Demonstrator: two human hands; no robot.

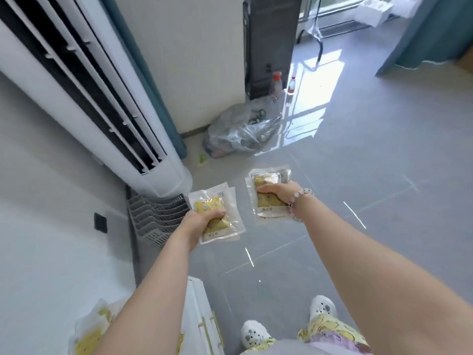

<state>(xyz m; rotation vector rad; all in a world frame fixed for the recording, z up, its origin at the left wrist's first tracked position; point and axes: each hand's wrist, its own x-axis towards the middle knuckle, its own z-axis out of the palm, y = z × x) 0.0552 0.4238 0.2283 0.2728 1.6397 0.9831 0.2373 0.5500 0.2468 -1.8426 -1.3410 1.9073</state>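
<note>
My left hand [202,220] grips a small stack of clear plastic packets with yellow contents [217,202], held out over the floor near the air conditioner's base. A second stack of the same yellow packets [266,179] is gripped by my right hand [277,192], a little higher and to the right. A bead bracelet [299,201] circles my right wrist. More of these yellow packets [89,334] lie on a white surface at the bottom left, partly hidden by my left forearm.
A tall white standing air conditioner [102,103] fills the left. Against the wall lies a clear plastic bag of rubbish [238,134], with two bottles [277,83] behind it. A white cabinet with gold handles [202,321] stands below. My feet in white clogs [256,334] rest on grey floor tiles.
</note>
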